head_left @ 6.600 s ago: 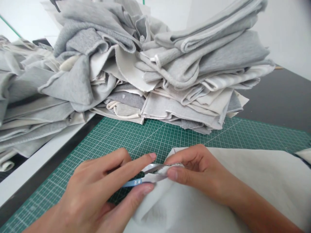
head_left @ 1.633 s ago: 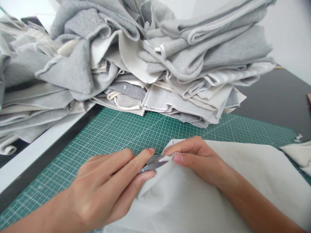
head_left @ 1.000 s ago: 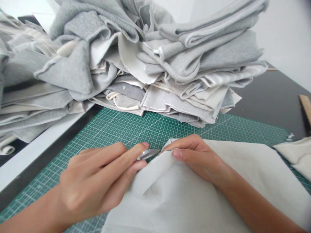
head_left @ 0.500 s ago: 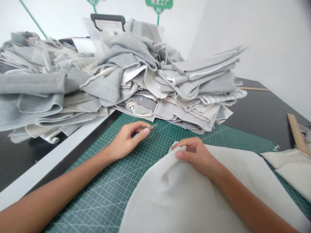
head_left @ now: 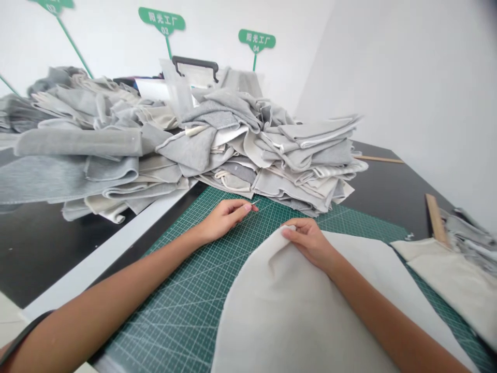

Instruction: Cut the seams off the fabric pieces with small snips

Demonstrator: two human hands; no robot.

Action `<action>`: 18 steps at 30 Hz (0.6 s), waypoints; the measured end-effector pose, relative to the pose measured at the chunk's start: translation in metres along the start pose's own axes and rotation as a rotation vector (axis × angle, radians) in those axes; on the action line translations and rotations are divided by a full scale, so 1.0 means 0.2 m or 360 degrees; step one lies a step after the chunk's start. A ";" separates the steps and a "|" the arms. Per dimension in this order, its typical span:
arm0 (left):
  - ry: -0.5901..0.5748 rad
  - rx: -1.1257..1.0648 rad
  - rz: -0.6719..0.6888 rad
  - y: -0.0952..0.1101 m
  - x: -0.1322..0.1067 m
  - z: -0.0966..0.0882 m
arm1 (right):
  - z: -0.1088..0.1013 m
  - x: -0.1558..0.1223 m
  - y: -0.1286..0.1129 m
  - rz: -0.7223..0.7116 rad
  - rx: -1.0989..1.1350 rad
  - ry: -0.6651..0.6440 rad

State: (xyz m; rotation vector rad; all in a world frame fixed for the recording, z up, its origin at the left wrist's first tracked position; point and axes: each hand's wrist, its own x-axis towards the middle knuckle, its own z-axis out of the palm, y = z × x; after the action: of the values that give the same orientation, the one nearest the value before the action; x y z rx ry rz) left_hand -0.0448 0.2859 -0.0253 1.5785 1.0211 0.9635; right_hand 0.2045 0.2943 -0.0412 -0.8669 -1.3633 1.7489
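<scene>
Many grey and cream fleece offcuts (head_left: 248,155) heap across the upper middle of the frame, above my green cutting mat (head_left: 171,305). Green signs (head_left: 161,18) at the top read 阳光工厂 03 and 04. On the mat's lower right lies a cream fleece panel (head_left: 295,311); my right hand (head_left: 308,241) pinches a fold of it between thumb and fingers. My left hand (head_left: 225,220), arm stretched forward, presses its fingers together around small snips (head_left: 254,204), only their tip showing.

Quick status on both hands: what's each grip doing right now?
Left hand: closed, holding small snips, only the tip showing.
Right hand: closed, pinching the edge of an off-white fabric panel.
</scene>
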 end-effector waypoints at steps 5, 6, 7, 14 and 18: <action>0.0001 -0.0073 -0.0018 -0.02 0.01 0.00 | 0.01 -0.01 -0.01 -0.0010 -0.0033 0.0037; -0.0001 -0.0080 -0.0021 -0.02 0.01 0.00 | 0.01 -0.01 -0.01 -0.0012 -0.0043 0.0039; -0.0003 -0.0085 -0.0025 -0.02 0.01 0.00 | 0.01 -0.01 -0.01 -0.0016 -0.0052 0.0041; -0.0048 -0.0076 -0.0012 -0.03 0.02 -0.01 | 0.00 0.01 0.01 -0.0137 -0.0182 0.0146; -0.0073 -0.0049 0.0002 -0.02 0.02 -0.01 | 0.00 0.01 0.03 -0.0233 -0.0324 0.0230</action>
State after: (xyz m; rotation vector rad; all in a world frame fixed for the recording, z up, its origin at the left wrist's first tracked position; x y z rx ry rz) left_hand -0.0458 0.2906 -0.0289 1.5688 0.9697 0.9356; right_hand 0.2027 0.2960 -0.0477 -0.9585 -1.4864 1.4267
